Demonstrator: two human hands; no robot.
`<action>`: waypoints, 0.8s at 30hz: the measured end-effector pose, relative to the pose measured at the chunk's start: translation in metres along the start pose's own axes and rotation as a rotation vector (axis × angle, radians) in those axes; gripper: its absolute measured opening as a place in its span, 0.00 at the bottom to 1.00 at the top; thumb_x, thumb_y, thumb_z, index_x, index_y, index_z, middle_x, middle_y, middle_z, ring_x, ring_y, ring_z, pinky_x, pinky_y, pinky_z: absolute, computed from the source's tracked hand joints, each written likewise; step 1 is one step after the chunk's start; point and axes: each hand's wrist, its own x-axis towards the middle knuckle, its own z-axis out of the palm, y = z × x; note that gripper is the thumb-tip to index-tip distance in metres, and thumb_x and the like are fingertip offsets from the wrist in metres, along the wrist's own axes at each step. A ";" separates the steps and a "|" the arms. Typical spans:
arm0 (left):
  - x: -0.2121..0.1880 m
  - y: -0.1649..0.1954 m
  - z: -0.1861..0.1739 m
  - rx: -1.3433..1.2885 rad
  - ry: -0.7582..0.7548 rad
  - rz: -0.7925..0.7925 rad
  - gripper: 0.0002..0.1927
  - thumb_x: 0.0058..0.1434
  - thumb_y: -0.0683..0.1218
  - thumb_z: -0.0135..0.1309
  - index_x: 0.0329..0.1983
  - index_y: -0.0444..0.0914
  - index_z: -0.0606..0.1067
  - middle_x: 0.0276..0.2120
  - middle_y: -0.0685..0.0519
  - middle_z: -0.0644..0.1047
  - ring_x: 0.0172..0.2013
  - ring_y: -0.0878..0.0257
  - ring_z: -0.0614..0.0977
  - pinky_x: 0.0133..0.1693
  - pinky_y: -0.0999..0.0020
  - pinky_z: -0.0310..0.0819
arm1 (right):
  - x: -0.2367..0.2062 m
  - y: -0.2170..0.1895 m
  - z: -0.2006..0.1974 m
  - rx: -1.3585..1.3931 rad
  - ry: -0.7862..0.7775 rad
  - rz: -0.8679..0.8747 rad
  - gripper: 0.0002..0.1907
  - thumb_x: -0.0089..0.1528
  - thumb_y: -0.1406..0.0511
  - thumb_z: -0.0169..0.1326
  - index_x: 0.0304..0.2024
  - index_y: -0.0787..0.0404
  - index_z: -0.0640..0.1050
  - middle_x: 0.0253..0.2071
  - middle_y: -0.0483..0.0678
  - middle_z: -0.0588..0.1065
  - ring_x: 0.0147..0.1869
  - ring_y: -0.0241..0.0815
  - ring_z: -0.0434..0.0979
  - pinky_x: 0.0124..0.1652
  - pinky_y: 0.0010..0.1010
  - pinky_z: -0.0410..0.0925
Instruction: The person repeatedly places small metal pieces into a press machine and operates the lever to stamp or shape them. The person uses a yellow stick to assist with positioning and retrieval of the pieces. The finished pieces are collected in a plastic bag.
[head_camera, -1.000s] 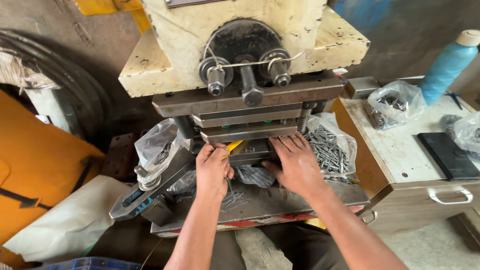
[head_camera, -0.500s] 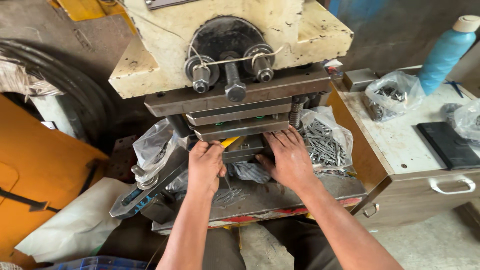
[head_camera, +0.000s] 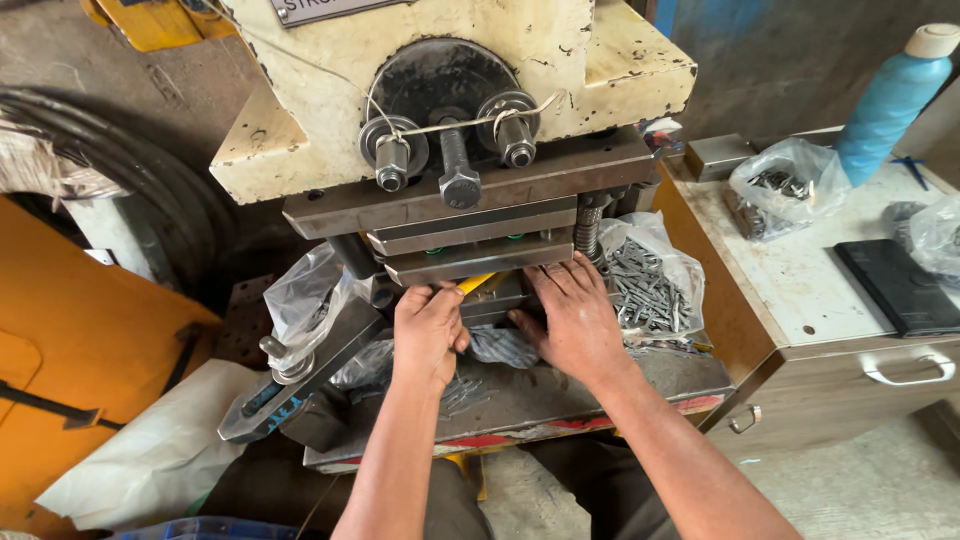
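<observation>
I get even, soft daylight, sharp focus, no glare; deep shadow under the press head (head_camera: 450, 120).

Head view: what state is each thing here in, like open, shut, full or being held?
Left hand: curled, fingertips under the press die.
Right hand: flat, fingers spread at the die.
Press die plates: gap between them, not closed.
Bag of metal pieces: open, well filled.
Blue bottle: upright, capped.
Cabinet drawer: shut.

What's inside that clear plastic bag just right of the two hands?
The clear plastic bag holds a heap of small grey metal pieces, thin like pins or nails. The right hand lies next to it. The bag's bottom and far side are hidden behind the press.
</observation>
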 end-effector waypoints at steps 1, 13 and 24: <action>-0.004 0.001 -0.001 0.001 -0.003 -0.012 0.04 0.61 0.37 0.53 0.34 0.39 0.70 0.15 0.58 0.64 0.12 0.70 0.61 0.15 0.69 0.56 | 0.000 0.000 0.000 -0.003 0.001 0.001 0.31 0.53 0.57 0.66 0.54 0.68 0.76 0.52 0.58 0.76 0.61 0.59 0.73 0.67 0.53 0.58; -0.097 -0.071 -0.112 -0.200 -0.092 0.145 0.04 0.62 0.32 0.47 0.37 0.32 0.71 0.16 0.57 0.63 0.15 0.69 0.63 0.18 0.70 0.60 | -0.020 0.011 -0.014 -0.001 0.092 -0.021 0.13 0.58 0.74 0.57 0.47 0.62 0.81 0.52 0.49 0.81 0.57 0.51 0.78 0.59 0.41 0.69; -0.085 -0.092 -0.141 -0.174 -0.190 0.200 0.03 0.67 0.34 0.48 0.40 0.32 0.72 0.18 0.56 0.65 0.19 0.68 0.65 0.24 0.67 0.67 | -0.059 0.089 -0.046 0.113 0.165 0.394 0.13 0.65 0.75 0.56 0.53 0.65 0.79 0.51 0.55 0.81 0.54 0.49 0.82 0.52 0.32 0.71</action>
